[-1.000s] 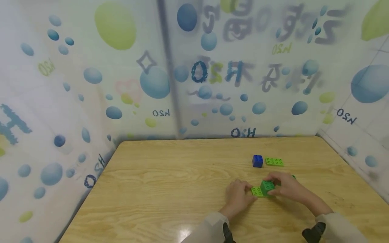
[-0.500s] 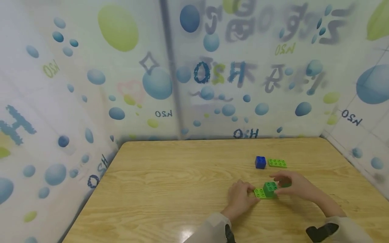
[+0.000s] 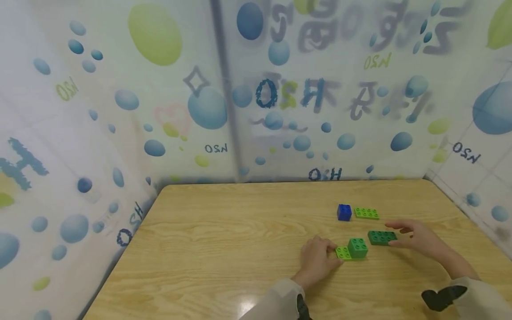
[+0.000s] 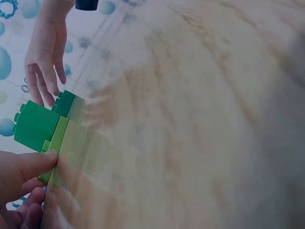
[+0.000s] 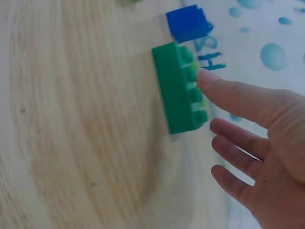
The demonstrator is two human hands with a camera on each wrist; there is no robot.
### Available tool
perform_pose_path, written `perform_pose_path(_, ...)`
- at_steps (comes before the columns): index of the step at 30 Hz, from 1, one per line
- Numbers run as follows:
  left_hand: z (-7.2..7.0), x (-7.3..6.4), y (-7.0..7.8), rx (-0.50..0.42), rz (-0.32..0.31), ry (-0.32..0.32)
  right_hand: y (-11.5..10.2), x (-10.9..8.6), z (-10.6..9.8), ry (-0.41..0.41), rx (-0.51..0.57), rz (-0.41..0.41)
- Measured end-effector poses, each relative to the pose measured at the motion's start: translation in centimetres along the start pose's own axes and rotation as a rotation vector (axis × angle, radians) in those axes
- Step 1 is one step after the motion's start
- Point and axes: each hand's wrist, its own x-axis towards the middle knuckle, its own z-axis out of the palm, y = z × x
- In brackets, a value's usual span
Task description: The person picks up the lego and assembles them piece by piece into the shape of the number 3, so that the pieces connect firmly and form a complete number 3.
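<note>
My left hand [image 3: 317,260] pinches the left end of a flat lime-green toy brick [image 4: 58,138] between thumb and fingers. On that brick's right half sits a taller green square brick [image 3: 358,248], its studs facing up. Just to the right lies a long dark green brick [image 3: 382,238] on the table. My right hand [image 3: 418,240] is at this brick's right end, thumb and fingers spread apart around it without gripping. In the right wrist view the thumb tip [image 5: 208,76] is close to the studs of the long brick [image 5: 174,90].
Farther back on the wooden table [image 3: 224,231] stand a blue square brick [image 3: 344,212] and another flat lime-green brick [image 3: 366,213], side by side. Walls with bubble patterns [image 3: 207,109] border the table at the back and both sides.
My right hand has let go of the green square brick and moved right to the long dark green brick, uncovering it. The left hand keeps its pinch.
</note>
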Motion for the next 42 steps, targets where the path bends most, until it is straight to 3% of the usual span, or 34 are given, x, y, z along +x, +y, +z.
perform_pose_path(9, 0.0, 0.0, 0.2, 0.0, -0.016, -0.007, 1.8, 0.3, 0.9, -0.037, 0.023, 0.043)
perform_pose_path(18, 0.1, 0.1, 0.2, 0.029, -0.028, -0.008, 1.6, 0.3, 1.2, -0.003, 0.004, 0.071)
perform_pose_path(23, 0.0, 0.0, 0.2, 0.043, -0.022, -0.001, 0.6, 0.5, 1.1, 0.009, -0.003, 0.089)
perform_pose_path(30, 0.0, -0.1, 0.2, 0.044, -0.005, 0.008, -2.2, 0.3, 0.8, 0.041, 0.043, 0.026)
perform_pose_path(36, 0.0, -0.2, 0.0, 0.055, 0.012, 0.015, -4.9, 0.2, 1.2, 0.065, 0.002, -0.006)
perform_pose_path(42, -0.1, -0.1, 0.0, 0.051, 0.023, 0.009, -6.0, 0.4, 1.9, 0.044, 0.037, -0.066)
